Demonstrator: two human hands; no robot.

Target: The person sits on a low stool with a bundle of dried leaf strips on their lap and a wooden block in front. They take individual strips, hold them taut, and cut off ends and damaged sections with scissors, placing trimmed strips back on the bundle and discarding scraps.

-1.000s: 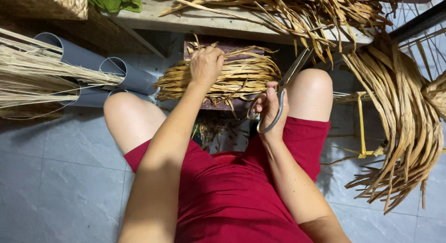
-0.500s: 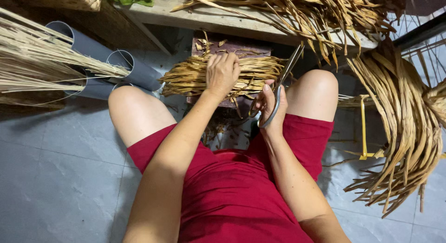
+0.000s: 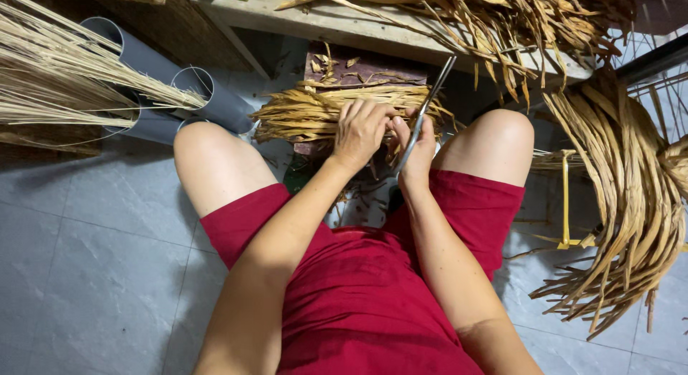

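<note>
I sit in red shorts with my knees apart. A bundle of dried yellow-brown leaves [image 3: 308,113] lies across a dark wooden block [image 3: 373,63] between my knees. My left hand [image 3: 360,131] rests on the bundle's right end, fingers curled over the leaves. Close beside it, my right hand [image 3: 417,147] grips metal scissors [image 3: 428,106], whose blades point up and away over the bundle. The two hands touch or nearly touch at the thumbs.
Grey plastic pipes [image 3: 208,95] holding pale straw stalks [image 3: 79,81] lie at the left. A wooden bench [image 3: 337,20] carries a heap of dried leaves [image 3: 502,24]. Another large leaf bundle [image 3: 631,196] hangs at the right by a yellow frame [image 3: 566,203]. Grey floor tiles surround me.
My left hand has slid right along the bundle and pulled toward my right hand. The right hand with the scissors has risen to meet it. The view has shifted slightly.
</note>
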